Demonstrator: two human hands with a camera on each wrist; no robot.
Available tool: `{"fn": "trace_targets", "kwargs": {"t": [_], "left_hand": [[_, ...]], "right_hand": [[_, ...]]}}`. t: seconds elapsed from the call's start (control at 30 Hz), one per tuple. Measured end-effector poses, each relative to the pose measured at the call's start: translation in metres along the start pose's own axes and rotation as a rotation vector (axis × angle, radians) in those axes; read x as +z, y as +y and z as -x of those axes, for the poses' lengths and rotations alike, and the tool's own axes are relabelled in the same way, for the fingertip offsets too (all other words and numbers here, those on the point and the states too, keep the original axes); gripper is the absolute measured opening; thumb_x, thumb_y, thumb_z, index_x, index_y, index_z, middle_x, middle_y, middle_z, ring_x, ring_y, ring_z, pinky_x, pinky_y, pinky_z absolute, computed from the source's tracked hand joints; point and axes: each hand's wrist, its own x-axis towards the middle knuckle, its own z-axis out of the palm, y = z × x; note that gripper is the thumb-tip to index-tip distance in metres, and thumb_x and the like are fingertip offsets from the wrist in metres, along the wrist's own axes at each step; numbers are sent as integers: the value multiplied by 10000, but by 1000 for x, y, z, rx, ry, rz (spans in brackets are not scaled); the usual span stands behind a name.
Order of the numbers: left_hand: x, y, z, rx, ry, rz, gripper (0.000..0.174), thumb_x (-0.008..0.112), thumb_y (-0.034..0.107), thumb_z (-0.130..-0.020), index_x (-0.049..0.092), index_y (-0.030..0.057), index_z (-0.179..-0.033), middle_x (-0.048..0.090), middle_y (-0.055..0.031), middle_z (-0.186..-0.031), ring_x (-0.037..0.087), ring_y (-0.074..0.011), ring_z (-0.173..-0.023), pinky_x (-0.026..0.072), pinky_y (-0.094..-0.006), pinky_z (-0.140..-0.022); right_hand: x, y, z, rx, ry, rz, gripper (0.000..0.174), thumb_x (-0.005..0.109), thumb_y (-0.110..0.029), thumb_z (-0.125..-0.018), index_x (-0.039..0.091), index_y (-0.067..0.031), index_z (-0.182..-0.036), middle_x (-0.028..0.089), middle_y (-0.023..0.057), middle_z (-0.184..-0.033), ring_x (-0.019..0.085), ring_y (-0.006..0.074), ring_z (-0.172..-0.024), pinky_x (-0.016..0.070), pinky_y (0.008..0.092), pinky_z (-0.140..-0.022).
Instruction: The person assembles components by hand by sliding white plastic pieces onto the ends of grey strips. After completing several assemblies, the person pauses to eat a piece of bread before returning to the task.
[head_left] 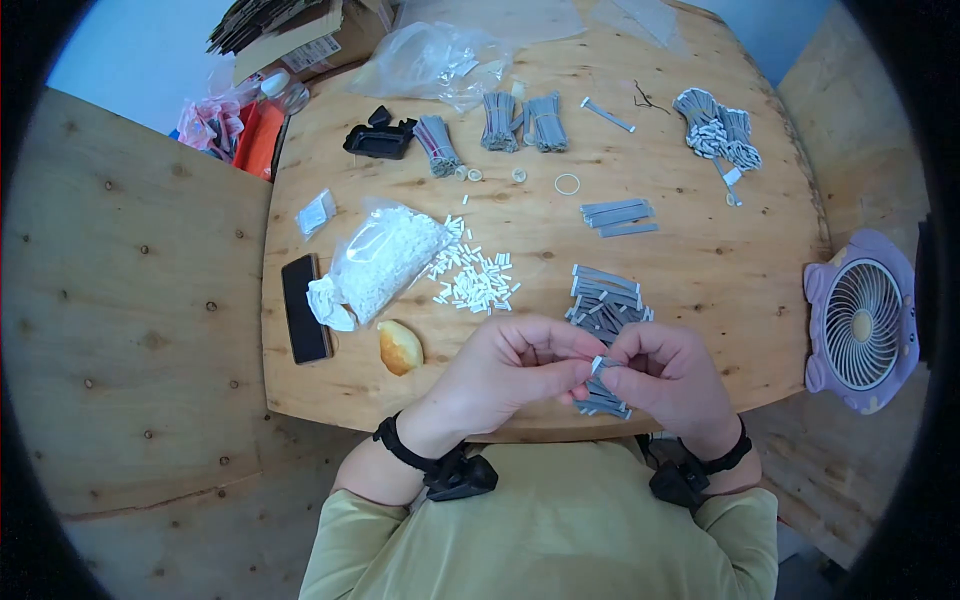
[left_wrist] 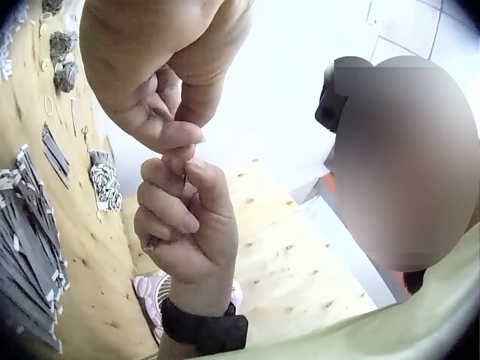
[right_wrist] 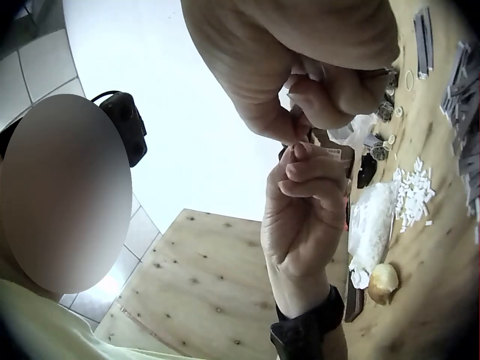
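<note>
Pinching a white-tipped strip (head_left: 598, 366) between them, left grip (head_left: 515, 372) meets right grip (head_left: 675, 378).

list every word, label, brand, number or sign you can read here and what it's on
No text can be read for certain.
White label with dark print on the brown cardboard box: too small and blurred to read.
Round hub of the purple plastic fan: any marking too blurred to read.
Small clear plastic packet: no lettering can be made out.
Flat grey strips with white ends: no lettering can be made out.
</note>
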Motion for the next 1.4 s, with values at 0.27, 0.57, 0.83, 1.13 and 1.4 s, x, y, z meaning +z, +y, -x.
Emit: {"fn": "trace_targets", "kwargs": {"t": [0.27,0.57,0.83,1.13,1.4], "left_hand": [[1,-1,3,34,4,-95,140,544,5,-801,554,-14,-939,602,-57,-811,568,-84,-697,470,-201,-615],[2,-2,4,44,14,-109,133,552,24,-803,578,-5,-931,606,-50,-799,563,-75,-688,463,-195,-606],[2,-2,5,32,29,-94,141,544,9,-802,577,-3,-939,602,-43,-803,555,-74,-689,454,-192,-614],[4,-2,4,63,43,-4,148,568,-26,-766,561,-16,-914,605,-65,-788,577,-89,-671,477,-188,-594],[2,-4,2,68,43,-100,105,557,73,-808,570,-2,-881,589,-47,-725,554,-80,-617,434,-175,-526]], "right_hand": [[0,6,-1,-30,0,-28,67,572,-64,-794,524,-18,-794,520,-29,-716,464,11,-632,381,159,-536],[1,10,-1,-75,-16,-23,72,560,-75,-807,532,-12,-828,528,-25,-733,460,7,-639,384,154,-546],[2,8,1,-66,-20,-31,93,564,-82,-807,517,-19,-855,524,-23,-744,469,15,-628,385,156,-538],[-1,2,5,-19,-23,-40,103,553,-101,-817,489,-40,-869,506,-22,-754,463,21,-629,386,159,-539],[3,4,4,-77,-24,-5,82,546,-84,-818,488,-41,-856,491,-39,-755,440,5,-649,362,151,-544]]}}
